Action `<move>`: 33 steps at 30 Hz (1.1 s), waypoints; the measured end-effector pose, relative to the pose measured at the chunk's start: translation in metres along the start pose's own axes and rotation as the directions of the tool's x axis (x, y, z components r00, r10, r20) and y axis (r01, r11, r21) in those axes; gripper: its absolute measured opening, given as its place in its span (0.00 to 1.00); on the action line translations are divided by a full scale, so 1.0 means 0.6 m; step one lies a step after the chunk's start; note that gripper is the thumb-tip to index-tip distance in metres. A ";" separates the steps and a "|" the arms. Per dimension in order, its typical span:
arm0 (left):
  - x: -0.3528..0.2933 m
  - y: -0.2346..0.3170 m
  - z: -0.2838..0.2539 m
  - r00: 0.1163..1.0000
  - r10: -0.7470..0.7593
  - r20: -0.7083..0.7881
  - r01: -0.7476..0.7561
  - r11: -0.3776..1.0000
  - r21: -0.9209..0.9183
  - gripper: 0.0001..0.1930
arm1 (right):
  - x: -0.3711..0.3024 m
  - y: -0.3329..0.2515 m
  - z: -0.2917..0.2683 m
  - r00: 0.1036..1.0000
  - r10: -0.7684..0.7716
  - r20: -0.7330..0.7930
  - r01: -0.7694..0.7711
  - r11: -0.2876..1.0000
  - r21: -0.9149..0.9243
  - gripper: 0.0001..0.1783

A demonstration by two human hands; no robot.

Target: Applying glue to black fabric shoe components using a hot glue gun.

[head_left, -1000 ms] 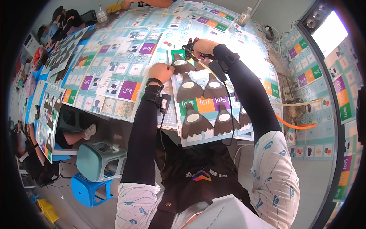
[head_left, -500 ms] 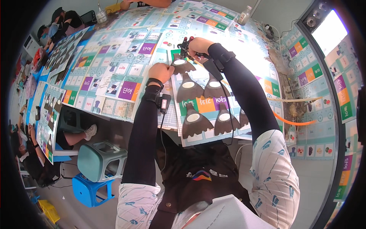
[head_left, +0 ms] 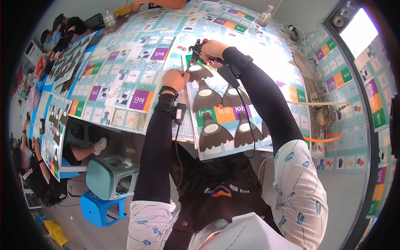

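Note:
In my right hand (head_left: 212,51) is a small black spray gun (head_left: 195,52) with red knobs, its fingers wrapped round it. The gun sits just above the topmost of several dark fan-shaped pieces (head_left: 201,75), which have wavy lower edges and white ovals near their narrow ends. These lie in rows on a printed sheet (head_left: 208,155) at the table's near edge. My left hand (head_left: 175,80) is closed at the left edge of the topmost piece; what its fingers pinch, if anything, is hidden. Both wrists wear black bands with small cabled boxes.
Printed sheets (head_left: 121,75) cover the table. On the right run a beige hose (head_left: 308,103) and an orange hose (head_left: 329,138). A bottle (head_left: 265,16) stands at the back. Stools (head_left: 109,177) are at lower left. Other people work at the left and far side; one holds a sheet (head_left: 57,125) of similar pieces.
My right hand and the spray gun have moved slightly left over the topmost piece. The hoses at the right have shifted. My left hand has stayed in about the same place.

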State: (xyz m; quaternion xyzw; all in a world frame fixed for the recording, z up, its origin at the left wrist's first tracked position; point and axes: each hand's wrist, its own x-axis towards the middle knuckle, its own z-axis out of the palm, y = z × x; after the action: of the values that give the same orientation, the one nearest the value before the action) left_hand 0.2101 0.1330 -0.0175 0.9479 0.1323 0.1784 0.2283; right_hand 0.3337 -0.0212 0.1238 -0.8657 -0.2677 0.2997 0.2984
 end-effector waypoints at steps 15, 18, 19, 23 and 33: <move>0.009 0.011 0.001 1.000 -0.005 0.011 0.006 0.999 -0.051 0.17 | -0.164 0.072 -0.131 0.994 -0.059 -0.093 0.040 0.981 -0.192 0.10; 0.006 -0.006 0.008 0.971 0.069 -0.229 -0.093 0.991 -0.096 0.19 | -0.271 0.157 -0.203 0.934 -0.155 -0.322 0.081 0.969 -0.232 0.25; 0.008 -0.017 0.007 0.971 0.077 -0.224 -0.087 0.996 -0.032 0.19 | -0.309 0.185 -0.216 0.912 -0.162 -0.376 0.059 0.961 -0.271 0.30; 0.030 0.016 -0.012 0.987 0.047 -0.152 -0.017 0.982 0.190 0.20 | -0.429 0.292 -0.230 0.880 0.104 -0.464 -0.260 0.923 -0.285 0.22; -0.018 0.052 -0.084 0.994 -0.022 -0.108 0.022 1.000 0.000 0.16 | -0.463 0.568 -0.115 0.836 0.078 -0.543 -0.373 0.806 -0.460 0.21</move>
State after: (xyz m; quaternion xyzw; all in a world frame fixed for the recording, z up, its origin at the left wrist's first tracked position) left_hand 0.1853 0.1217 0.0365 0.9355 0.1551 0.2268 0.2221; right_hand 0.2893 -0.4554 0.0370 -0.9874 -0.1469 0.0107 0.0573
